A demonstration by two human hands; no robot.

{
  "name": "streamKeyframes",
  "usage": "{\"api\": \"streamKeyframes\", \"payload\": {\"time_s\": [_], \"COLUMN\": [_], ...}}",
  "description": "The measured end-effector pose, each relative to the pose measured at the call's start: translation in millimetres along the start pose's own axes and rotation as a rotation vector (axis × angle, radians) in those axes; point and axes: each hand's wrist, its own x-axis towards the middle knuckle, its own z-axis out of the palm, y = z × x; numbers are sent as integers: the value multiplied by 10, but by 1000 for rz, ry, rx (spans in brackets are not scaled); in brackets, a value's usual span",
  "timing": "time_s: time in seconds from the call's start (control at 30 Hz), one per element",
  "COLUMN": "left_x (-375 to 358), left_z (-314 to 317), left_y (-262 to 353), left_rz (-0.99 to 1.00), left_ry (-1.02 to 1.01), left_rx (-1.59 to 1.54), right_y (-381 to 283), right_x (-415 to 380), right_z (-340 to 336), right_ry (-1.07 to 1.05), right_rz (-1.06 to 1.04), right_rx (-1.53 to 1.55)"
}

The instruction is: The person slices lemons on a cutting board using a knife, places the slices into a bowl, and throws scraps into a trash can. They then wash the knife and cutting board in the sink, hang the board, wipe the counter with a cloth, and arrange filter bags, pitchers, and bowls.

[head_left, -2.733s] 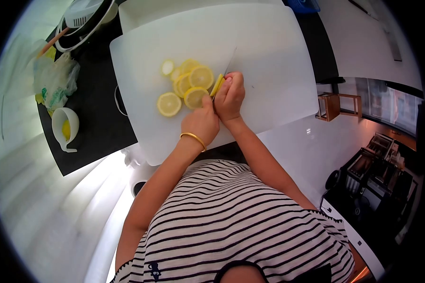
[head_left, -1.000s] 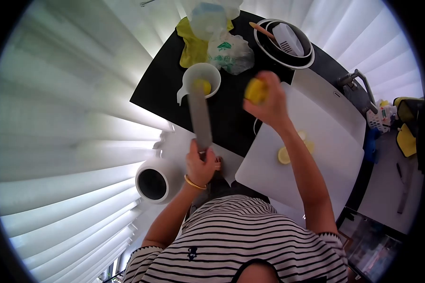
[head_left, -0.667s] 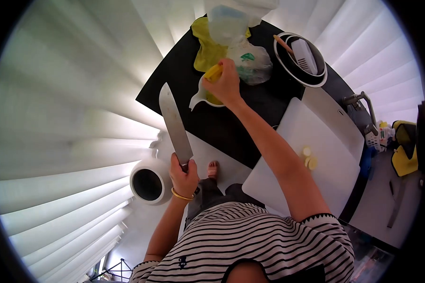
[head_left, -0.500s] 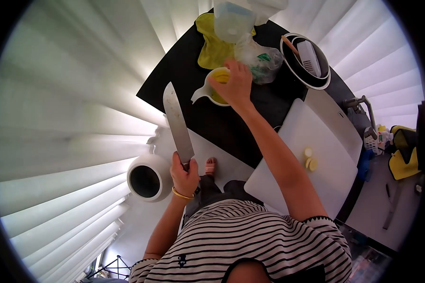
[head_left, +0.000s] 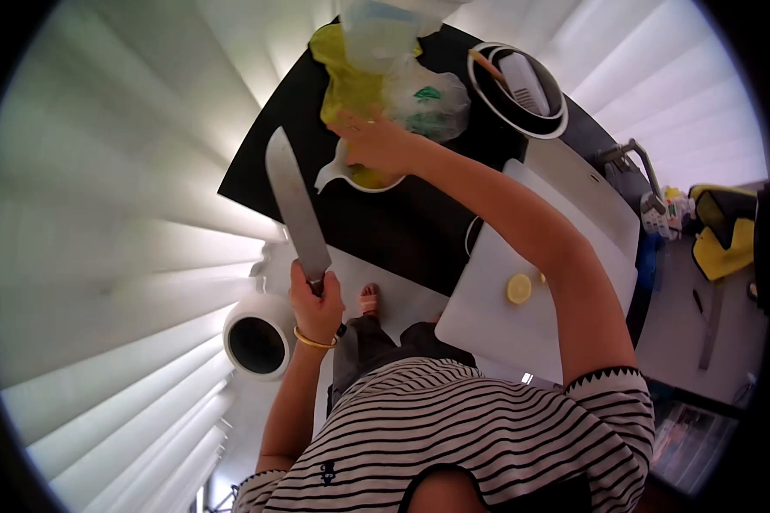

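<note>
My left hand (head_left: 316, 303) is closed around the handle of a large kitchen knife (head_left: 295, 201), its broad blade pointing up and away over the dark counter's edge. My right hand (head_left: 383, 144) reaches over a white spouted bowl (head_left: 338, 173) with its fingers stretched out past the far rim. Yellow contents (head_left: 372, 178) show in the bowl, partly covered by the hand. On the white cutting board (head_left: 488, 329) lies a round pale-yellow slice (head_left: 518, 288). Another piece beside it is mostly hidden behind my right forearm.
A yellow cloth (head_left: 329, 56), a clear plastic bag (head_left: 441, 107) and a translucent container (head_left: 376, 38) lie beyond the bowl. Nested black-and-white bowls (head_left: 556, 124) stand at the far right, near a tap (head_left: 646, 167). A white round bin (head_left: 274, 316) is on the floor.
My right hand has shifted left across the bowl, its fingers now reaching past the far rim. The knife stays in my left hand. The view has shifted, and my forearm now hides some slices.
</note>
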Motion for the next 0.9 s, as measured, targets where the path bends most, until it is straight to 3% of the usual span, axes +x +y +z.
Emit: {"api": "streamKeyframes", "payload": {"time_s": [0.1, 0.17, 0.2, 0.23, 0.27, 0.33, 0.37, 0.4, 0.43, 0.47, 0.53, 0.6, 0.73, 0.8, 0.83, 0.9], "left_x": [-105, -115, -129, -88, -57, -113, -145, -144, -146, -151, -268, -419, -729, -857, -900, -973], "left_z": [51, 11, 90, 68, 35, 155, 204, 258, 363, 490, 740, 1087, 1652, 1832, 1882, 1951], "left_y": [-61, -232, -81, -148, -232, -222, -195, -91, -35, 27, 201, 311, 301, 273, 277, 307], "left_rz": [-10, 76, 11, 58, 97, 118, 154, 144, 299, 458, 392, 461, 572, 595, 607, 611], "left_ry": [65, 69, 88, 12, -33, -89, -100, -188, -288, -392, -691, -922, -1126, -1218, -1239, -1270], "left_rx": [-44, 55, 27, 34, 66, 109, 144, 225, 337, 444, 561, 579, 693, 762, 806, 870], "right_y": [23, 40, 49, -21, -48, -151, -260, -378, -519, -698, -1176, -1683, -2141, -2162, -2176, -2179], "right_x": [-213, -478, -640, -914, -1209, -1918, -2315, -2708, -3097, -3433, -3942, -4255, -4243, -4171, -4138, -4137], "right_z": [-458, -560, -592, -849, -889, -842, -804, -847, -698, -563, -386, -155, 89, 138, 201, 340], "right_ry": [50, 460, 645, 446, 540, 674, 710, 641, 621, 620, 550, 362, 348, 581, 576, 791], "right_rz": [54, 99, 68, 327, 368, 490, 550, 752, 971, 1176, 1482, 1623, 1678, 1753, 1757, 1668], "right_rx": [166, 505, 652, 977, 1185, 985, 1123, 1332, 1385, 1040, 957, 656, 628, 688, 732, 635]}}
